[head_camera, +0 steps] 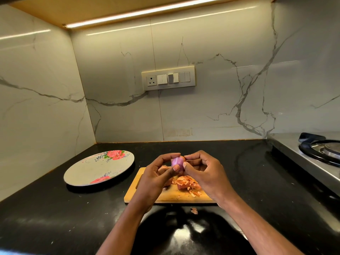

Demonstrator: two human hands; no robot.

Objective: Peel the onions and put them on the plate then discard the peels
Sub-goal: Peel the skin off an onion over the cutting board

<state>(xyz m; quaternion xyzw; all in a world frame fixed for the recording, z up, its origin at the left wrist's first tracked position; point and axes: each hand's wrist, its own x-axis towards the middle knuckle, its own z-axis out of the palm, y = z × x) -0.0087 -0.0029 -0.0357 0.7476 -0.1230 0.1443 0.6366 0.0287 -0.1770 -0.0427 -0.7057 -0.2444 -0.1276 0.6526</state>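
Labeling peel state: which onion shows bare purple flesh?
The onion pinched between left hand and right hand above the cutting board. The other onion, behind the left hand, still looks brown-skinned, mostly hidden.

warm strip light (147,11) overhead | countertop (55,208) glare | edges bowed

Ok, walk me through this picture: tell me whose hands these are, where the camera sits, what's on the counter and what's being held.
There is no machine here. A person wears one camera on the head, looking down at their own hands. The left hand and right hand both hold a small purple onion, mostly peeled, above a wooden cutting board. A pile of peels lies on the board; one scrap of peel lies on the black counter. A flowered plate sits to the left, holding no onions yet. A stove is at the right edge.
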